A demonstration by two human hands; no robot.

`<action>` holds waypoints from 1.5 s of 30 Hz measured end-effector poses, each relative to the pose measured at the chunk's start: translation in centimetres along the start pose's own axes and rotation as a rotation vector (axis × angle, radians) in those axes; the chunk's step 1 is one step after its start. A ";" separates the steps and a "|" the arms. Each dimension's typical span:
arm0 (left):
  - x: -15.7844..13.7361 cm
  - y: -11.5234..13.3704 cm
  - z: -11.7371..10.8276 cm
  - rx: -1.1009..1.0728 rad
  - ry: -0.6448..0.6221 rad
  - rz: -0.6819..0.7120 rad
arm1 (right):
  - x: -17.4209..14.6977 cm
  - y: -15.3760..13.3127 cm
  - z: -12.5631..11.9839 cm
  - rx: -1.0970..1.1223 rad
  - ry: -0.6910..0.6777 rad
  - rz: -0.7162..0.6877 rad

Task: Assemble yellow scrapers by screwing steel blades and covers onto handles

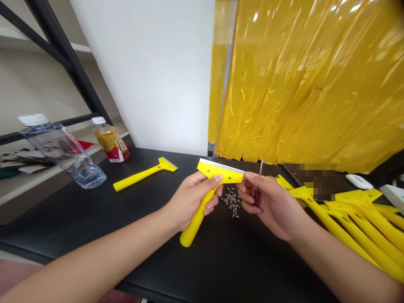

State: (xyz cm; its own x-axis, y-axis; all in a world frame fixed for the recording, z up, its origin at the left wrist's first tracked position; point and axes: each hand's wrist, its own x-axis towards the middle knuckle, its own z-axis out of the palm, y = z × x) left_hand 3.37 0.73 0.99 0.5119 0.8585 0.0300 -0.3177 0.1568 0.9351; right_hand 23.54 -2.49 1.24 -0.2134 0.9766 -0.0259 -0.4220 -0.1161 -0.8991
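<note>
My left hand (202, 191) is closed round the neck of a yellow scraper (197, 219), its thumb pressed flat below the head. A metal blade (221, 165) runs along the scraper's top edge, and two small holes show in the head. At the head's right end, the thumb and forefinger of my right hand (265, 193) touch the corner. The curled fingers of that hand also hold a screwdriver (261, 167), thin shaft pointing up and dark handle mostly hidden. Small screws and nuts (232, 202) lie in a loose pile on the black table (142, 219) behind the scraper.
Another yellow scraper (142, 174) lies at the left. Several yellow scraper handles (353, 227) are heaped at the right, near a blurred-out dark object (315, 181) and a white case (359, 181). A clear bottle (66, 151) and a drink bottle (111, 141) stand at the left; yellow plastic sheeting (309, 84) hangs behind.
</note>
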 end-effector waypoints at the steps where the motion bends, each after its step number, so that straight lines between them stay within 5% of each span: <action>1: 0.0 0.0 0.0 0.013 0.002 0.010 | 0.0 0.0 0.0 -0.015 -0.003 -0.001; 10: -0.2 -0.3 -0.1 0.055 -0.020 0.049 | 0.1 -0.3 -0.4 -0.113 0.013 -0.015; 17: 0.0 -0.3 -0.3 0.023 -0.017 0.039 | 0.4 -0.5 -0.7 0.079 -0.060 0.155; 45: -0.3 0.2 0.0 0.098 0.020 -0.003 | 0.0 -0.5 -0.9 -0.173 -0.084 0.027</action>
State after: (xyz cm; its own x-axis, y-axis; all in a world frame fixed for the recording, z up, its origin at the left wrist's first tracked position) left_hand 3.15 0.52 1.11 0.4963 0.8679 0.0208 -0.2360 0.1119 0.9653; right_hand 24.52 -2.26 1.27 -0.2981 0.9543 -0.0212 -0.2594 -0.1023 -0.9603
